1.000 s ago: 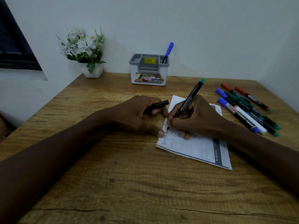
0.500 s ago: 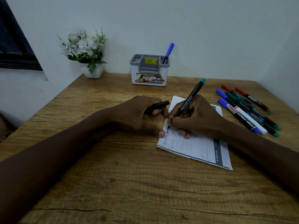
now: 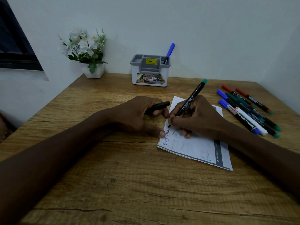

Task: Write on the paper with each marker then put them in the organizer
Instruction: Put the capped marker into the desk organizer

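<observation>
Gripping a slim black marker point(image 3: 190, 101), tip on the creased paper point(image 3: 194, 148), the right hand point(image 3: 199, 117) curls tight; the left hand point(image 3: 138, 116) clasps a smooth cap point(image 3: 159, 105). A boxy plastic organizer point(image 3: 150, 70) stands at twelve o'clock on the grainy wood table point(image 3: 129, 184), with a pale wall point(image 3: 211, 30) behind.

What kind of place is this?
Probably a study corner at home: a wooden desk, an organizer holding a blue marker, and a pot of white flowers.
</observation>
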Action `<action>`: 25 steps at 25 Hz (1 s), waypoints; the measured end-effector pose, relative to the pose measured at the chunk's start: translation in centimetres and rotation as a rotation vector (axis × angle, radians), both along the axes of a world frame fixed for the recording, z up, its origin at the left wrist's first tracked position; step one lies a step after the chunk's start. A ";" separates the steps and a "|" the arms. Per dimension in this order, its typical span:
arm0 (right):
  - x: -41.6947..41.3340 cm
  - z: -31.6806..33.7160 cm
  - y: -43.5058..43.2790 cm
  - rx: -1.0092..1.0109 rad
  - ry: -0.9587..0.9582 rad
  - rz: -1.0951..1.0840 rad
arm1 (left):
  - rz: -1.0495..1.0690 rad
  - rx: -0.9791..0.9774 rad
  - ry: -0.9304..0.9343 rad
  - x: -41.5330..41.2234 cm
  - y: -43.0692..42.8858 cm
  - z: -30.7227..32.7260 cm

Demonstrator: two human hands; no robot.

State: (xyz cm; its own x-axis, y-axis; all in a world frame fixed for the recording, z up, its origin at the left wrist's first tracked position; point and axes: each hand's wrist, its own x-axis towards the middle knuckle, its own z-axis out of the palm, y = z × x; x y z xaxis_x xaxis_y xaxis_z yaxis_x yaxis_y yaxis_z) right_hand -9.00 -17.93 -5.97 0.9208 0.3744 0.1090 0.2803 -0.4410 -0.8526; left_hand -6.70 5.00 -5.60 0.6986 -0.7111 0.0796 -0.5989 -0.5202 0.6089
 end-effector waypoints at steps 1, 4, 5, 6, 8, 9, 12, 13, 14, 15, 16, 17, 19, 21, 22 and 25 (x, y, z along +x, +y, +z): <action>0.1 0.0 0.0 -0.002 0.007 0.004 | 0.001 -0.001 0.000 0.0 0.0 0.0; 0.1 -0.1 -0.1 0.010 0.017 0.007 | 0.001 0.005 -0.003 0.1 0.0 0.0; 0.1 -0.1 -0.1 0.010 0.013 0.008 | 0.002 0.006 -0.008 0.1 0.0 0.0; 0.2 -0.2 -0.1 0.010 0.010 0.009 | 0.005 0.009 -0.012 0.2 0.0 0.0; 0.1 -0.2 -0.2 0.039 0.006 0.011 | 0.013 0.014 -0.008 0.2 0.0 -0.1; 0.1 -0.1 -0.2 0.084 0.003 0.003 | 0.017 0.010 0.000 0.2 0.0 -0.1; 0.3 0.4 -0.3 0.341 0.040 -0.055 | 0.069 -0.036 0.054 -0.1 -0.2 0.1; 0.4 0.5 -0.4 0.396 0.045 -0.074 | 0.087 -0.045 0.044 -0.2 -0.2 0.2; 0.5 0.5 -0.5 0.409 0.024 -0.097 | 0.099 -0.047 0.010 -0.3 -0.2 0.2; 0.6 0.4 -0.6 0.414 -0.008 -0.129 | 0.105 -0.042 -0.033 -0.3 -0.2 0.1; 0.7 0.3 -0.7 0.443 -0.027 -0.168 | 0.111 -0.037 -0.069 -0.3 -0.2 0.0; 0.8 0.2 -0.8 0.505 -0.028 -0.202 | 0.118 -0.034 -0.097 -0.3 -0.1 -0.1; 0.8 0.3 -1.1 0.684 0.040 -0.202 | 0.134 -0.039 -0.128 -0.1 0.0 -0.3; 0.9 0.6 -1.4 0.828 0.160 -0.162 | 0.134 -0.041 -0.145 0.1 0.1 -0.5; 0.9 0.6 -1.4 0.850 0.191 -0.149 | 0.131 -0.046 -0.146 0.1 0.1 -0.5; 1.0 0.2 -1.5 0.808 0.195 -0.125 | 0.131 -0.057 -0.128 0.2 0.1 -0.5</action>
